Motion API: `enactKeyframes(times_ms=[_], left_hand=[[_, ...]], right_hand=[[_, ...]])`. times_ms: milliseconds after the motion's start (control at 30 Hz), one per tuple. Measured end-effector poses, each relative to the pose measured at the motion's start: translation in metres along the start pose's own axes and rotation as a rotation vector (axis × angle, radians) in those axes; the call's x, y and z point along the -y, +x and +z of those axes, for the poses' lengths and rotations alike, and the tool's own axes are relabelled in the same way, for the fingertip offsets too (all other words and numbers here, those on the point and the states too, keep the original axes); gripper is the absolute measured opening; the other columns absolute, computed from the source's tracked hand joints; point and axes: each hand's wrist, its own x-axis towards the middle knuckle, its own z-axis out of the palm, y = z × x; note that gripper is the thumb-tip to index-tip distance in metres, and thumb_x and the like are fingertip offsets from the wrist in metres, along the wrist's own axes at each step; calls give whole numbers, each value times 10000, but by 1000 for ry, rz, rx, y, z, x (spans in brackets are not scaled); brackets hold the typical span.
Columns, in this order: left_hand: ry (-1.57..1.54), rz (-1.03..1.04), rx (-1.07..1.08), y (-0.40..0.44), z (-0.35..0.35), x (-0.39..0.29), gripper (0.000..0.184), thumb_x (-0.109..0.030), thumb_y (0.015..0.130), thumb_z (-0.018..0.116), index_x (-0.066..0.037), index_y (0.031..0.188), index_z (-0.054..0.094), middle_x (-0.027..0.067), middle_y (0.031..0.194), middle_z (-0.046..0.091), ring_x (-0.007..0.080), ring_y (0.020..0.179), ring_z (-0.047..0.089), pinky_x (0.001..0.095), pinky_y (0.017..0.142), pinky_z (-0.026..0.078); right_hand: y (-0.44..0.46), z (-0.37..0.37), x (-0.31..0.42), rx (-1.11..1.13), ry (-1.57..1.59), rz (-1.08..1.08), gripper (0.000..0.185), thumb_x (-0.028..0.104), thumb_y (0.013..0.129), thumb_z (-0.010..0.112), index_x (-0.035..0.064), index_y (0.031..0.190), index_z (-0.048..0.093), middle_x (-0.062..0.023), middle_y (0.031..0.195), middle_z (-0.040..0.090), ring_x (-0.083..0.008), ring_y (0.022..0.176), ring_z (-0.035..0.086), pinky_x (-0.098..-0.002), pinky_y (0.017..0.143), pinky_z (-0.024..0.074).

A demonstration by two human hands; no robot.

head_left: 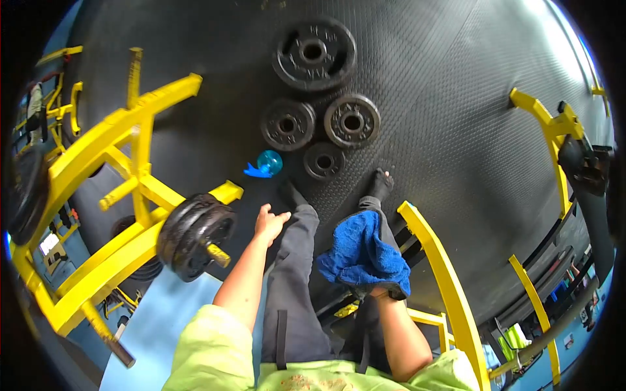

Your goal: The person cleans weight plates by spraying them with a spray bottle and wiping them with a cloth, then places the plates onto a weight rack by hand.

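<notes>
My left hand (268, 225) hovers in front of my left leg, thumb and fingers apart, holding nothing. A blue towel (365, 251) is bunched around my right hand, covering its fingers, in front of my right leg. Ahead of my left hand a clear blue bottle (269, 161) with what looks like a spray trigger stands on the floor. Beyond my feet lie a small weight plate (324, 174), two medium plates, left (300, 130) and right (368, 122), and a large plate (293, 62), all black and flat.
To my left stands a yellow weight rack (98, 274) with black plates (186, 238) on a peg. Yellow frame bars (450, 287) rise close on my right. Black textured rubber matting (443, 130) covers the floor. More gym equipment (580, 159) stands at the far right.
</notes>
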Motion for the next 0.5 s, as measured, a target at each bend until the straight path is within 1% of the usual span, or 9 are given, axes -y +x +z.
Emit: enactKeyframes(times_ms=[67,133,200,267,333,400,467,500], left_hand=[[102,10,-83,58,44,17,1027,-352,707,798,-17,1472,201,267,1394,418,359,1316,400,396,1084,342],[73,73,-202,101,72,20,1132,-367,690,811,-6,1490,95,291,1430,350,383,1340,357,413,1107,308],[-143,112,-412,153,89,33,1206,-413,670,821,-2,1491,40,296,1452,310,400,1342,345,427,1118,286],[-341,304,-635,210,101,50,1236,-445,666,826,5,1488,20,290,1464,292,400,1349,333,441,1125,265],[-314,405,-641,235,87,35,1218,-452,677,825,12,1484,39,279,1453,314,404,1350,329,438,1131,244],[-18,404,-975,266,82,31,1053,-400,731,810,-13,1474,172,261,1449,323,334,1324,375,439,1105,282],[-768,595,-864,272,69,6,793,-302,788,771,-19,1395,347,235,1342,473,280,1197,515,399,1029,380],[-775,587,-859,271,63,4,793,-302,788,771,-19,1395,347,235,1342,473,280,1197,515,399,1029,380]], right_hand=[[8,-43,-16,-17,163,101,466,314,811,669,24,1170,608,-98,1097,659,-196,1000,602,-310,918,448],[25,-80,-40,-39,336,189,454,321,836,638,24,1177,603,-97,1101,657,-195,1005,600,-307,923,446],[31,-112,-59,-70,518,259,444,328,861,606,23,1183,598,-96,1104,654,-193,1009,598,-304,928,444],[36,-137,-77,-88,703,325,437,335,886,575,23,1190,593,-95,1108,651,-192,1014,596,-301,932,442],[38,-153,-94,-99,889,373,432,342,910,543,22,1197,588,-94,1111,648,-190,1019,593,-297,937,440],[17,-160,-108,-105,1063,398,429,349,935,512,22,1203,583,-93,1115,645,-189,1024,591,-294,941,438],[-12,-161,-114,-92,1216,410,429,357,960,481,22,1210,579,-92,1118,642,-188,1029,589,-291,946,436],[-17,-160,-113,-77,1287,419,430,360,973,465,21,1213,576,-91,1120,641,-187,1031,588,-289,948,435]])
